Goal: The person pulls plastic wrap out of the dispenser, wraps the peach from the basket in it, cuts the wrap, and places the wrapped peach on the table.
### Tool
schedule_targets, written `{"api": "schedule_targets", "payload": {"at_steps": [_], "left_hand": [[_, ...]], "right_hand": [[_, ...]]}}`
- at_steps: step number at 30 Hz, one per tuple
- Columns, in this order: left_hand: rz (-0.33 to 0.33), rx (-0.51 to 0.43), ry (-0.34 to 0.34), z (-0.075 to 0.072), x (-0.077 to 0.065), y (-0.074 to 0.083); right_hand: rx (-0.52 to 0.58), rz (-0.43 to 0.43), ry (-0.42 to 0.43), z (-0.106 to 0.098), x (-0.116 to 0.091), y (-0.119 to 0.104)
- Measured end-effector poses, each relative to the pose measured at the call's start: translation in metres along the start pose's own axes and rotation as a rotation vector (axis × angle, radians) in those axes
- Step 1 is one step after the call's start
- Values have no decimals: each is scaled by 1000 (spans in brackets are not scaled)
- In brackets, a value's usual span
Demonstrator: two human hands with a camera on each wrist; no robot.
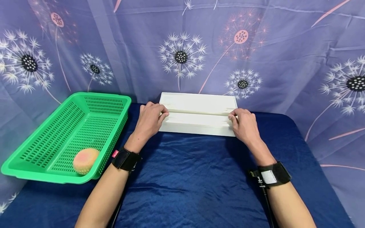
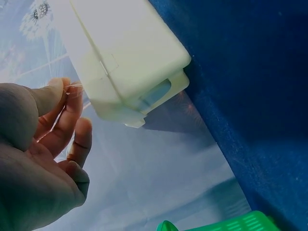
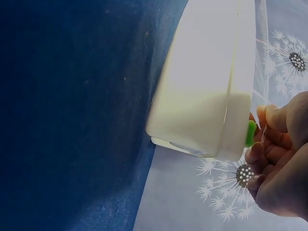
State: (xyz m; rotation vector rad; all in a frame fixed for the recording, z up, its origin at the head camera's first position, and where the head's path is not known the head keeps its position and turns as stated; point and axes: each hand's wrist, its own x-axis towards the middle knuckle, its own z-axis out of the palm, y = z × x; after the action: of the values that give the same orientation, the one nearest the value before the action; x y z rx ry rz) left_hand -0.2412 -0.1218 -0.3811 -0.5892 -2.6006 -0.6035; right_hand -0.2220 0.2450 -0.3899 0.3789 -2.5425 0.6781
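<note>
A long white cling film dispenser [image 1: 196, 130] lies at the table's back edge, in front of the curtain. At its left end my left hand [image 1: 151, 117] pinches the edge of the clear film [image 2: 74, 87] between thumb and fingertips, with the other fingers loosely bent in the left wrist view. My right hand [image 1: 246, 125] pinches film at the right end, thumb against fingers. Beside those fingers, a small green piece [image 3: 250, 134] shows on the dispenser's edge in the right wrist view. The film between both hands is see-through and hard to make out over the white box.
To the left stands a green perforated basket [image 1: 126, 109] holding a round, pale orange thing [image 1: 85, 161] with a pinkish top. Dark blue cloth [image 1: 196, 183] covers the table. A purple curtain [image 1: 137, 47] with dandelion prints hangs close behind. Black straps and cables sit on both wrists.
</note>
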Motion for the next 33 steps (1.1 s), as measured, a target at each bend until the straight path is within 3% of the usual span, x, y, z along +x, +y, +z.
{"api": "schedule_targets", "payload": {"at_steps": [22,33], "left_hand": [[2,-25,19,-4,2,1],[4,-18,31,-6,3,2]], "right_hand": [[28,1,53,-1,2,-1],[40,16,36,-5,2,-5]]}}
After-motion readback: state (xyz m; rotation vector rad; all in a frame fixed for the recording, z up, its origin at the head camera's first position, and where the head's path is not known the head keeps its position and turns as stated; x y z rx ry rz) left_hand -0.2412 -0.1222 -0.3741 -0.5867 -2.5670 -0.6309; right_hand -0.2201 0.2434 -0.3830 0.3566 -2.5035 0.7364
